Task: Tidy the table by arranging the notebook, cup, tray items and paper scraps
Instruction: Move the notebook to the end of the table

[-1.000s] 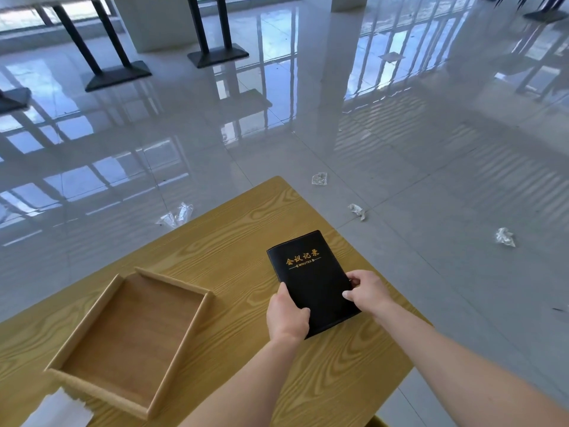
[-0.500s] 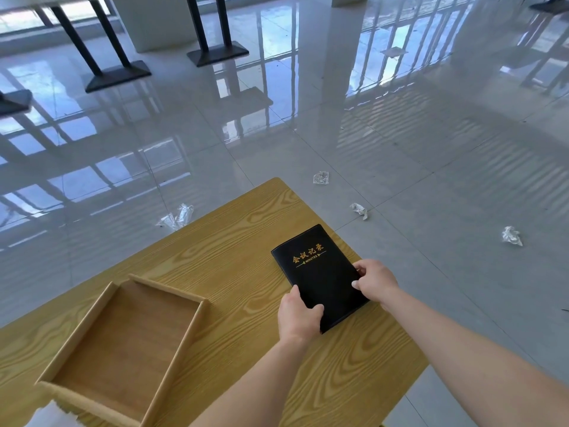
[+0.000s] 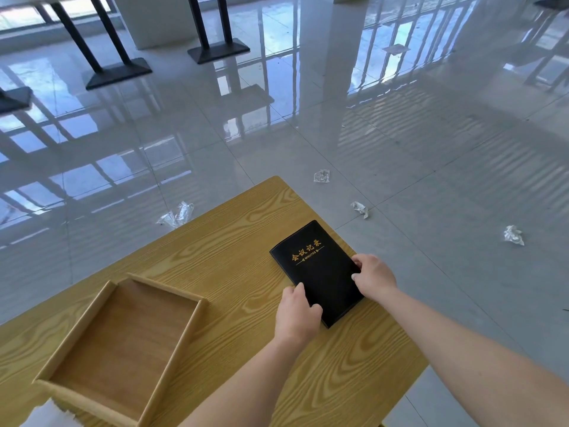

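A black notebook point(image 3: 320, 269) with gold lettering lies flat near the right edge of the wooden table point(image 3: 231, 241). My left hand point(image 3: 297, 312) grips its near left edge, thumb on the cover. Its right edge is held by my right hand point(image 3: 374, 277), fingers curled over the side. A shallow wooden tray point(image 3: 123, 343) with nothing in it stands at the left of the table. A white paper scrap point(image 3: 46, 416) shows at the bottom left corner, by the tray. No cup is in view.
Several crumpled scraps lie on the shiny tiled floor: one point(image 3: 177, 214) beyond the table's far edge, others point(image 3: 321, 176), point(image 3: 360, 208), point(image 3: 513, 235) to the right. Black table bases point(image 3: 118, 72) stand far back. The table's right edge is close to the notebook.
Both hands have slid the notebook a little farther away and to the right on the table, keeping their hold on its two sides. The tray has not moved.
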